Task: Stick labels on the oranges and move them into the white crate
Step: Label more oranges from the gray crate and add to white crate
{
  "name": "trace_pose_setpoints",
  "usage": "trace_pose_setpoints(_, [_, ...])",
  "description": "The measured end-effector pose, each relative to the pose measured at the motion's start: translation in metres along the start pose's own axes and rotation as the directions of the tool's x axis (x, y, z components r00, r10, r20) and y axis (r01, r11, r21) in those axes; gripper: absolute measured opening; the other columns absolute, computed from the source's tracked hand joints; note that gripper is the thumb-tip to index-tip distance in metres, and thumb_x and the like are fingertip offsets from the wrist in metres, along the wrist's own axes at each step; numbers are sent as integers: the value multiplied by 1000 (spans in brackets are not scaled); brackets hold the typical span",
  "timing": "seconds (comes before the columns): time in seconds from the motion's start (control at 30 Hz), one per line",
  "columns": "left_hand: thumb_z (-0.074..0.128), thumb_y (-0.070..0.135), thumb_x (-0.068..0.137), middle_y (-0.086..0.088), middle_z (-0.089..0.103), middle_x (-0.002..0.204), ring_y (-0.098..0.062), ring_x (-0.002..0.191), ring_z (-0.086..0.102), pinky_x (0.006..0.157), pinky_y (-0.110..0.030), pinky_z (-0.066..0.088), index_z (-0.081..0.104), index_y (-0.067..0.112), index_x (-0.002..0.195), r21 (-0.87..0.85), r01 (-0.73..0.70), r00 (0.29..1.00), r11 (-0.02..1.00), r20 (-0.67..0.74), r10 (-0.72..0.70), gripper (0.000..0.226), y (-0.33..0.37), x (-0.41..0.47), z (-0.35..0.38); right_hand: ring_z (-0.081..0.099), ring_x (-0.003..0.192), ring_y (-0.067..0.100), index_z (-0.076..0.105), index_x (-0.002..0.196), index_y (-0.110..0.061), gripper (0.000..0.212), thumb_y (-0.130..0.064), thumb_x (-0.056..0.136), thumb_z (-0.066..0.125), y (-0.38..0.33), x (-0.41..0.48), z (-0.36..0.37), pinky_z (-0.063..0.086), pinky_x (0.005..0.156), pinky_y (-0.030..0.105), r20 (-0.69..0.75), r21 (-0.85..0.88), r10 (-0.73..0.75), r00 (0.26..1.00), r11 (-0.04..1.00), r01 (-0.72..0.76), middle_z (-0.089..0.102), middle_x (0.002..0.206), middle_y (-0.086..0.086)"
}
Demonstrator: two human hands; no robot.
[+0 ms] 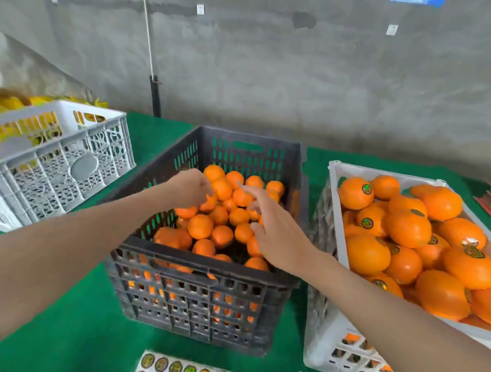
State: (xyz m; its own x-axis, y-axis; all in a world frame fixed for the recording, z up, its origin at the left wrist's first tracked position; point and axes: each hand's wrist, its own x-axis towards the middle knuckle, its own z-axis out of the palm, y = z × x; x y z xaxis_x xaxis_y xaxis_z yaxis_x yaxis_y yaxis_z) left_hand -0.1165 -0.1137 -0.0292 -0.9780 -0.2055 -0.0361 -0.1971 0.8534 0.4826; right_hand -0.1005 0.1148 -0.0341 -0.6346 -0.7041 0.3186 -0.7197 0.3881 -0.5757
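Green cloth (83,334): L hand (190,186) grips orange (208,203) in black crate (175,253); R hand (278,237) spread, forefinger out. Steady it, press firm.

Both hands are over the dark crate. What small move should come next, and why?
Probably the left hand lifts one orange from the dark crate toward the right hand, whose index finger is extended; these oranges look unlabelled, unlike those in the white crate.
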Motion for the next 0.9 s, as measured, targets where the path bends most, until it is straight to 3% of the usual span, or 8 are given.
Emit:
trace_pose_setpoints(0.1, [58, 6, 88, -15, 63, 121, -32, 111, 58, 92, -39, 48, 61, 6, 122, 408, -159, 955, 899, 294, 36, 34, -5, 40, 17, 43, 119, 20, 21, 145, -29, 65, 0, 93, 47, 7, 5, 4, 33, 90, 26, 104, -33, 90, 990, 996, -86, 47, 129, 7])
trace_pose_setpoints(0.2, [64, 17, 87, -16, 61, 121, -32, 114, 57, 92, -41, 49, 52, 3, 129, 648, -337, 854, 683, 515, -68, 46, -11, 73, 43, 46, 115, 21, 17, 144, -37, 67, -5, 93, 46, 8, 7, 5, 39, 95, 40, 160, -79, 126, 979, 990, -115, 44, 129, 3])
trace_pose_setpoints(0.33, [70, 29, 85, -13, 51, 136, -31, 121, 52, 89, -39, 48, 36, 8, 144, 735, -331, 790, 592, 559, -252, 71, -27, 95, 76, 42, 120, 11, 11, 139, -49, 66, -13, 95, 45, 13, 5, 4, 38, 96, 32, 158, -42, 128, 979, 992, -123, 39, 136, -8])
trace_pose_setpoints(0.47, [73, 37, 81, -10, 53, 134, -29, 111, 58, 87, -37, 52, 40, 9, 141, 719, -315, 797, 620, 555, -239, 73, -36, 94, 85, 40, 120, 7, 9, 137, -52, 65, -17, 96, 45, 15, 5, 3, 38, 97, 29, 157, -28, 146, 977, 989, -143, 40, 134, -11])
trace_pose_setpoints(0.6, [76, 19, 79, -12, 49, 127, -25, 82, 68, 65, -34, 59, 24, 26, 144, 351, -59, 803, 934, 572, -164, 84, -26, 90, 55, 42, 117, 6, 19, 137, -44, 55, -16, 97, 44, 18, 6, 3, 39, 97, 26, 128, 19, 193, 973, 980, -197, 42, 132, -9])
trace_pose_setpoints(0.7, [76, 4, 76, -11, 54, 110, -19, 78, 65, 58, -24, 54, 33, 36, 127, -128, 35, 855, 991, 517, 37, 74, -14, 76, 26, 47, 105, 1, 33, 126, -37, 38, -16, 97, 45, 20, 5, 3, 42, 87, 19, 55, 85, 229, 972, 969, -233, 47, 121, -10])
trace_pose_setpoints(0.8, [68, -13, 77, -22, 54, 110, -31, 84, 66, 75, -37, 56, 38, 38, 126, -562, 192, 867, 804, 481, 129, 77, 2, 47, 12, 50, 101, -1, 40, 107, -36, 24, -17, 96, 48, 20, 3, 2, 45, 82, 15, -38, 159, 230, 973, 962, -221, 52, 109, -12])
trace_pose_setpoints(0.9, [60, -20, 78, -19, 47, 124, -38, 85, 70, 66, -35, 59, 45, 43, 126, -808, 301, 880, 506, 440, 179, 81, 19, 13, 8, 51, 96, -9, 42, 93, -37, 23, -17, 94, 52, 15, 1, -4, 44, 75, 9, -118, 238, 215, 970, 954, -182, 54, 97, -17])
